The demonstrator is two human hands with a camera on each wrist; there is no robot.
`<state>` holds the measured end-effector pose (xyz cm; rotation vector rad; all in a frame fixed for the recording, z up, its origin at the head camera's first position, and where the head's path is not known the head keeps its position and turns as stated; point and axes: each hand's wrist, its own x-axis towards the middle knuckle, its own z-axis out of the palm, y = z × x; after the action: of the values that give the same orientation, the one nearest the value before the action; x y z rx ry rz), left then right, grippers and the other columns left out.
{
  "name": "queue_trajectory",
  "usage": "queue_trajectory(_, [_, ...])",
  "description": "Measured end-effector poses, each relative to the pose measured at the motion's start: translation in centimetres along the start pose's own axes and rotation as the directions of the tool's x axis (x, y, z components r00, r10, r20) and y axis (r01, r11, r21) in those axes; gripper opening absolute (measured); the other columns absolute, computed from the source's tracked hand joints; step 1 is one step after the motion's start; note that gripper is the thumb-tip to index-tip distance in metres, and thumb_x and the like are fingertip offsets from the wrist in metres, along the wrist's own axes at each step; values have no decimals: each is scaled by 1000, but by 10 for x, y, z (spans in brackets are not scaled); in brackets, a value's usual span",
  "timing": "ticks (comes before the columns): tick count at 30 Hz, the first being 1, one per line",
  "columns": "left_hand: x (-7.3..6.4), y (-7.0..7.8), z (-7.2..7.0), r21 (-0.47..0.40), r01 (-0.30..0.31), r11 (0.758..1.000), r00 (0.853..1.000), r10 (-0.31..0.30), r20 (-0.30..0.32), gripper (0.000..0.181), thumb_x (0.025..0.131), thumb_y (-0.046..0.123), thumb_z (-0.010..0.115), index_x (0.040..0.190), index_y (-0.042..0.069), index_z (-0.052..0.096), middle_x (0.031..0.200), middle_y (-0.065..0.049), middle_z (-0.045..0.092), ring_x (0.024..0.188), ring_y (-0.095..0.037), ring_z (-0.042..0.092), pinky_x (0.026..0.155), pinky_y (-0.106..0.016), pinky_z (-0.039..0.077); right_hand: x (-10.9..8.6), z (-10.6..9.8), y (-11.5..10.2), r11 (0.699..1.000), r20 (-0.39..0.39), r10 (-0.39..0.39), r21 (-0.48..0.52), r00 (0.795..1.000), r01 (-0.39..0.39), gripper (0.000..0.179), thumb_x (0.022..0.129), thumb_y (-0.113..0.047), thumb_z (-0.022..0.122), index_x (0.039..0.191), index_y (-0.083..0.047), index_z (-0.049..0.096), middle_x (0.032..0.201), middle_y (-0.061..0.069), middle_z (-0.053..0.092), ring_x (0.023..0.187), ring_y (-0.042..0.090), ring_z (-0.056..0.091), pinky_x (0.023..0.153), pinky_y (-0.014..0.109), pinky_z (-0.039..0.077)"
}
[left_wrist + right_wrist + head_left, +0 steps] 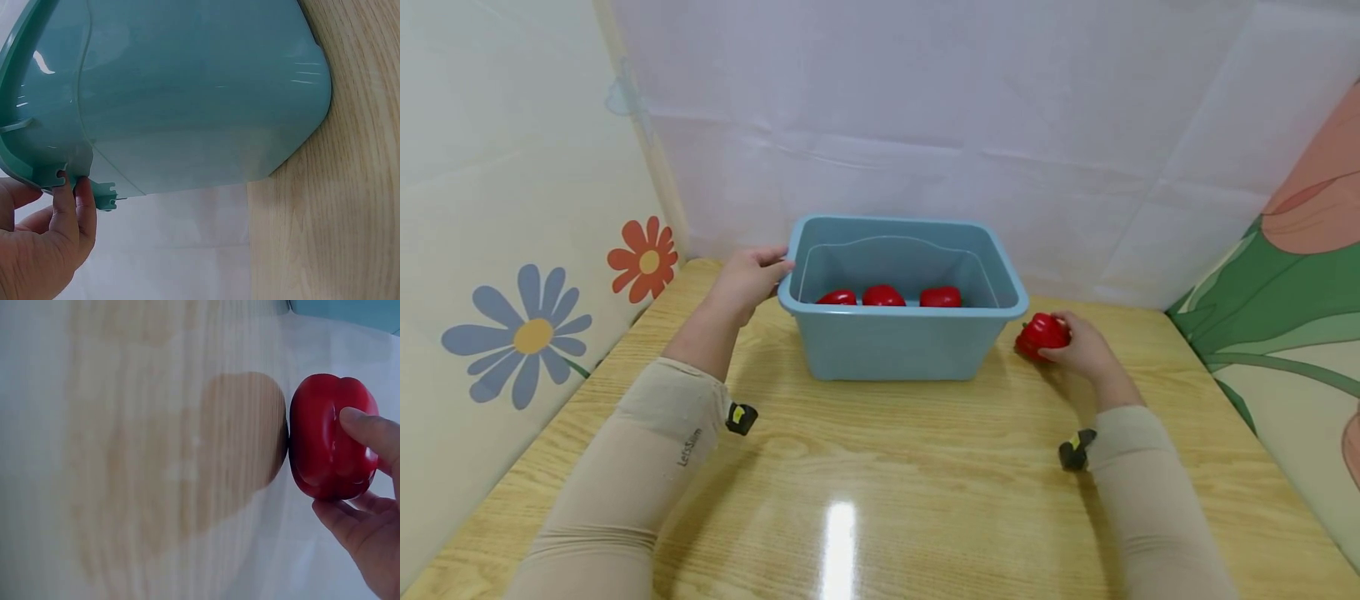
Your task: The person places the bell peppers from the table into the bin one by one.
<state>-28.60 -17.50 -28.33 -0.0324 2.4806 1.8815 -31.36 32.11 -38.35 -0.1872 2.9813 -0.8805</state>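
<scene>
A blue-green plastic bin (895,348) stands upright on the wooden table, with three red bell peppers inside, among them a middle pepper (883,296). My left hand (747,282) grips the bin's left rim; in the left wrist view its fingers (65,212) curl under the lip with the thumb at the edge. To the right of the bin, my right hand (1084,346) holds another red bell pepper (331,437) low at the tabletop. In the right wrist view the thumb lies on the pepper's near side and the other fingers are at its underside and behind, partly hidden.
The wooden table (880,467) stretches in front of the bin. A white sheeted wall (895,100) rises close behind it. Side panels carry a blue flower (533,336) on the left and large green leaves (1292,287) on the right. Each sleeve cuff bears a small black device (742,418).
</scene>
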Motion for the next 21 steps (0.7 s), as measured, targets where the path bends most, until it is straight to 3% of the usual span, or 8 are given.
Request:
queue_trajectory(15, [-1, 1, 0, 3, 12, 1000, 1000, -12, -7, 43, 95, 14, 50, 137, 8, 42, 134, -12, 47, 116, -23, 50, 95, -37, 44, -6, -2, -2, 991, 21, 112, 71, 993, -113, 75, 81, -29, 69, 141, -8, 29, 137, 27, 35, 120, 45, 36, 96, 57, 35])
queue_trajectory(21, [-1, 2, 0, 5, 19, 1000, 1000, -19, -10, 44, 95, 14, 50, 137, 9, 42, 134, -11, 47, 116, -22, 50, 95, -37, 44, -9, -9, -1, 988, 5, 126, 87, 992, -126, 78, 80, -36, 70, 141, -9, 30, 138, 27, 33, 121, 45, 34, 95, 58, 36])
